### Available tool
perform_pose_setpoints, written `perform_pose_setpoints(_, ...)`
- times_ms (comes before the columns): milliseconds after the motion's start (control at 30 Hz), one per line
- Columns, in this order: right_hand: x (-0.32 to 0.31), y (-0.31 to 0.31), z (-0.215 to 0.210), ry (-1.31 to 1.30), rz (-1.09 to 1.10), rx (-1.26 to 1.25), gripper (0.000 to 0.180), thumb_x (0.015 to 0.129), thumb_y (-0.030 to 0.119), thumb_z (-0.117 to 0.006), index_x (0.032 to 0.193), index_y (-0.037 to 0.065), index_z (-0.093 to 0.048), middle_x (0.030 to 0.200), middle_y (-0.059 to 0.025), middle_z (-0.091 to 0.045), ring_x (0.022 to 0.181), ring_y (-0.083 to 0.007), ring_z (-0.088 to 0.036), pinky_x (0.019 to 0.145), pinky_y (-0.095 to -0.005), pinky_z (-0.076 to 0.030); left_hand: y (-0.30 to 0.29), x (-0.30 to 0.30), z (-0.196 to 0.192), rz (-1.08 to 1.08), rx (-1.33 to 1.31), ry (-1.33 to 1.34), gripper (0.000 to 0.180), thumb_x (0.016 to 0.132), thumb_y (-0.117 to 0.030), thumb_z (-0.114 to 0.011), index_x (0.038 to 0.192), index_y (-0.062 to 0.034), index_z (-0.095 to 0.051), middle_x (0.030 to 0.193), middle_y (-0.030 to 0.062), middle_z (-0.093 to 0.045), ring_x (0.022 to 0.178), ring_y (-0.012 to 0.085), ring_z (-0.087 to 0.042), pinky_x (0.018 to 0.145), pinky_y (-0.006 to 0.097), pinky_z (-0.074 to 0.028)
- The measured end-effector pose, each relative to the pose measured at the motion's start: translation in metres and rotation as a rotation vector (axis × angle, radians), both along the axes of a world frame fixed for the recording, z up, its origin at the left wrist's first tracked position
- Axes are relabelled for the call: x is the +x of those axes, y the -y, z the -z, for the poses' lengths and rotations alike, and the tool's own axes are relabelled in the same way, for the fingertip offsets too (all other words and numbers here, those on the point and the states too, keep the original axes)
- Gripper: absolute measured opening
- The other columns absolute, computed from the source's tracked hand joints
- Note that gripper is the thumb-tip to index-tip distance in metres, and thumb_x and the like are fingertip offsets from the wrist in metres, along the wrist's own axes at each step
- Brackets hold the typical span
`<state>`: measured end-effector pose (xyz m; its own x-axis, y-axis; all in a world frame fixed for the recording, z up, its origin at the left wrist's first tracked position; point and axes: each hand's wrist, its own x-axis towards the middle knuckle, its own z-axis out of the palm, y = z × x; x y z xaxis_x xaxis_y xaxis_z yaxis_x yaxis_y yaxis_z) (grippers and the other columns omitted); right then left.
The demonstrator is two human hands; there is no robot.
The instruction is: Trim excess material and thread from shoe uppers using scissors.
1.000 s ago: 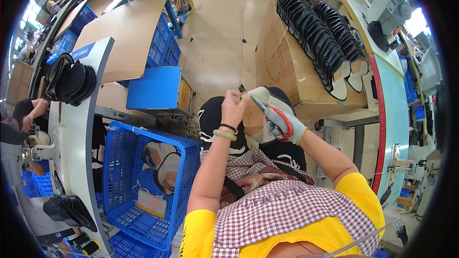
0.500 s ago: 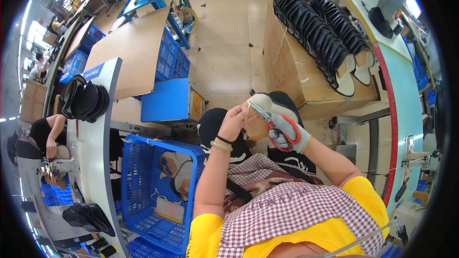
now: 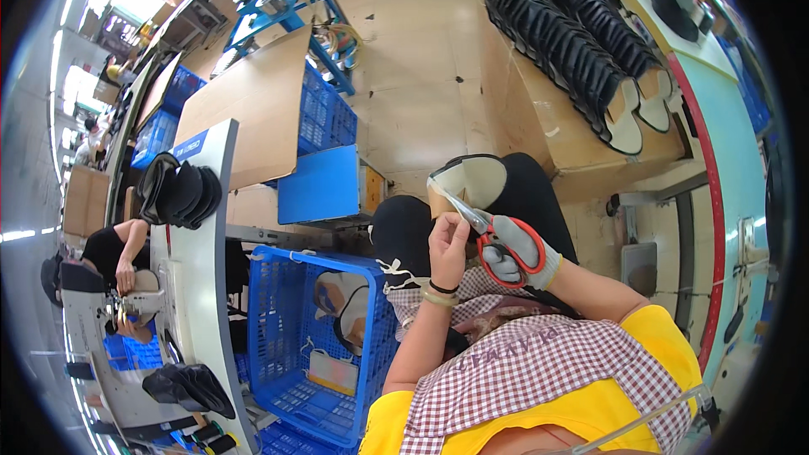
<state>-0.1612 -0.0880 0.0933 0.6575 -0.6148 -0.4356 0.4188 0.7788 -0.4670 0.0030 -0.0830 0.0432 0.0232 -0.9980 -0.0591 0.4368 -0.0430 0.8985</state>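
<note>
A shoe upper [image 3: 482, 180] with cream lining, a tan section and a black edge lies across my knees. My left hand [image 3: 449, 246] is bare and closed in a pinch at its near tan edge; what lies between the fingertips is hidden. A pale grey glove covers my right hand [image 3: 514, 246], which grips red-handled scissors [image 3: 474, 216]. Their blades point up and left over the tan part, next to my left fingertips. Whether the blades touch the material I cannot tell.
At my left stands a blue crate [image 3: 291, 371] with several shoe pieces inside. Rows of black shoe uppers [image 3: 560, 55] rest on a cardboard box [image 3: 581, 139] at the far right. Beyond the left table [image 3: 200, 286], another person's hand [image 3: 125, 276] is at a sewing machine.
Both hands have come closer to my body, with the scissors still gripped. The shoe upper now lies turned, more of its cream lining showing. My head view has shifted slightly left.
</note>
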Motion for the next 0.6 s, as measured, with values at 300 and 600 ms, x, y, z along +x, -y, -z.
perform_pose_setpoints(300,-0.037,-0.036,-0.009,-0.063,0.030,-0.099,0.060,0.094,0.042,-0.053,0.145,0.018,-0.031,0.077,-0.0008,-0.055,0.050,-0.0050,-0.043,0.043,-0.0153,-0.035,-0.022,-0.020,0.016,0.297,0.020,-0.241,0.008,0.092,-0.010,-0.059,0.089,-0.0051,-0.053,0.086,-0.0032,-0.054,0.077,0.0046,-0.046,0.070,0.020,-0.036)
perform_pose_setpoints(600,-0.036,-0.033,-0.005,-0.031,0.065,-0.167,0.059,0.095,0.041,-0.053,0.144,0.014,-0.034,0.080,0.0014,-0.056,0.054,-0.0028,-0.046,0.044,-0.0157,-0.035,-0.035,-0.020,0.017,0.488,-0.026,-0.130,0.011,0.089,-0.010,-0.063,0.083,-0.0034,-0.057,0.082,-0.0031,-0.052,0.074,0.0066,-0.048,0.069,0.021,-0.039)
